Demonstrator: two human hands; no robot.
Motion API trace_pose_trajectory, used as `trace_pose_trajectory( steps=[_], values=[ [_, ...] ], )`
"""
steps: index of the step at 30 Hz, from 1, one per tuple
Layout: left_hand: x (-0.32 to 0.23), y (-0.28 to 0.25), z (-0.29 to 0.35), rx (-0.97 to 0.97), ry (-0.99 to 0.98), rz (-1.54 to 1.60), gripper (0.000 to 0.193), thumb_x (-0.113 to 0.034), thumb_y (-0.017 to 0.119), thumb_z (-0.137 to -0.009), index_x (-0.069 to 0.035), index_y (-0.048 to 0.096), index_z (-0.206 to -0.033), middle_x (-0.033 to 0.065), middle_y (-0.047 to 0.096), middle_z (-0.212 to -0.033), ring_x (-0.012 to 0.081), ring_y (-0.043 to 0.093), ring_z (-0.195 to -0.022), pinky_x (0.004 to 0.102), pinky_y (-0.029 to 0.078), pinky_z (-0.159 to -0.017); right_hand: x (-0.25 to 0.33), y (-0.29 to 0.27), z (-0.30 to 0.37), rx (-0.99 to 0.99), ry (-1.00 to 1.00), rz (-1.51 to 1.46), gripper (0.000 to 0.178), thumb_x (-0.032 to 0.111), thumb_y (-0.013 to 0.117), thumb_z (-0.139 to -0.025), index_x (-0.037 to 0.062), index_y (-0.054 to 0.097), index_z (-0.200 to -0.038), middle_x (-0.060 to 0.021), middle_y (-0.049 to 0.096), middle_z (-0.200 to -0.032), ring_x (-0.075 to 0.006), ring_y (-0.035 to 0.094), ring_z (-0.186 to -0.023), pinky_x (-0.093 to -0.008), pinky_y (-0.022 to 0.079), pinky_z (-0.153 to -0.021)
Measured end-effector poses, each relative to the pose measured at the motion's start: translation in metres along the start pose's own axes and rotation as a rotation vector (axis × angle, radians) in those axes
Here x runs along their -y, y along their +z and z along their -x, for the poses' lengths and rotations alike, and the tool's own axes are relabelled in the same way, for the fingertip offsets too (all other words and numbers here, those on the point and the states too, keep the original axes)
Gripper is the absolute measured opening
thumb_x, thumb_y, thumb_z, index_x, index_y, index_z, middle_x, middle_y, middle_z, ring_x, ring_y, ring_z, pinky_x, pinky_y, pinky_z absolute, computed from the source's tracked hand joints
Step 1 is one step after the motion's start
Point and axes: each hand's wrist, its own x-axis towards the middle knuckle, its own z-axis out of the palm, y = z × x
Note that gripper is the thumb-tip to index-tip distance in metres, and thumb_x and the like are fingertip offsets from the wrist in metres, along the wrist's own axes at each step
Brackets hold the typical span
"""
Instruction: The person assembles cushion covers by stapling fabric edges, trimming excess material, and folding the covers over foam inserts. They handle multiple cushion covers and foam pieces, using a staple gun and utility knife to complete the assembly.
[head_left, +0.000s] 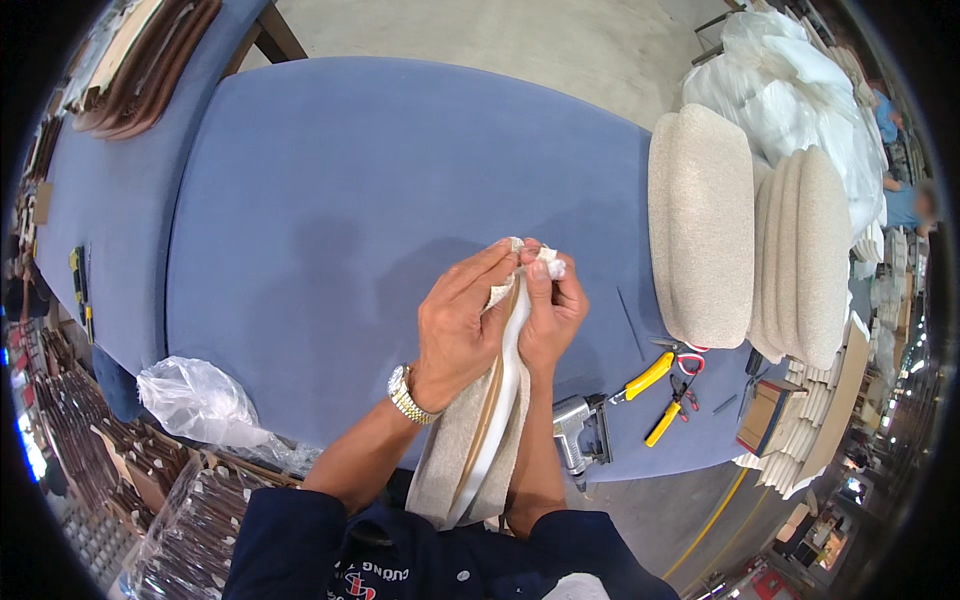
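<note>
Between my forearms stands a beige fabric-covered pad (435, 480) on edge, its near end against my body. Its open edge shows a strip of white foam (503, 400) beside a thin brown board (477, 452). My left hand (455, 315), with a metal watch at the wrist, closes on the fabric at the pad's far end. My right hand (552, 315) pinches the fabric there from the other side, thumb and fingers together. White tufts of fabric or padding stick out around the fingertips.
A blue-covered table (400, 180) lies beneath. Beside my right forearm are a staple gun (580, 435), yellow-handled pliers (650, 376) and yellow-handled cutters (662, 424). Stacked beige pads (703, 230) stand at the right. Clear plastic (200, 400) lies left; brown curved panels (150, 75) sit far left.
</note>
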Motion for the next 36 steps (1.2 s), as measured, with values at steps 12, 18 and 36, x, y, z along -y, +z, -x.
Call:
trace_pose_trajectory(
  steps=[12, 18, 36],
  values=[
    [-0.001, -0.010, 0.005, 0.283, 0.239, -0.009, 0.041, -0.002, 0.074, -0.082, -0.004, 0.075, -0.122, 0.0128, 0.068, -0.137, 0.0328, 0.056, -0.138, 0.0415, 0.050, -0.107, 0.014, -0.031, 0.034, -0.032, -0.117, 0.077, 0.015, 0.013, 0.066, -0.100, -0.0002, 0.067, -0.093, -0.0138, 0.067, -0.113, -0.0315, 0.055, -0.127, -0.0469, 0.041, -0.110],
    [0.020, -0.024, -0.001, 0.506, -0.372, 0.887, 0.055, -0.037, 0.038, -0.114, 0.004, 0.062, -0.139, 0.0240, 0.052, -0.153, 0.0313, 0.046, -0.146, 0.0452, 0.037, -0.119, 0.021, -0.026, 0.036, -0.076, -0.110, 0.127, 0.020, 0.018, 0.069, -0.099, -0.0011, 0.071, -0.094, -0.0140, 0.059, -0.126, -0.0284, 0.054, -0.126, -0.0445, 0.040, -0.110],
    [0.044, 0.039, -0.041, 0.608, -0.432, 0.838, 0.036, -0.031, 0.052, -0.110, -0.008, 0.079, -0.117, 0.0056, 0.073, -0.107, 0.0151, 0.060, -0.100, 0.0340, 0.050, -0.089, 0.013, -0.020, 0.026, -0.196, -0.068, 0.127, 0.011, 0.008, 0.073, -0.093, -0.0035, 0.073, -0.092, -0.0147, 0.062, -0.120, -0.0189, 0.059, -0.105, -0.0338, 0.048, -0.094]
  ],
)
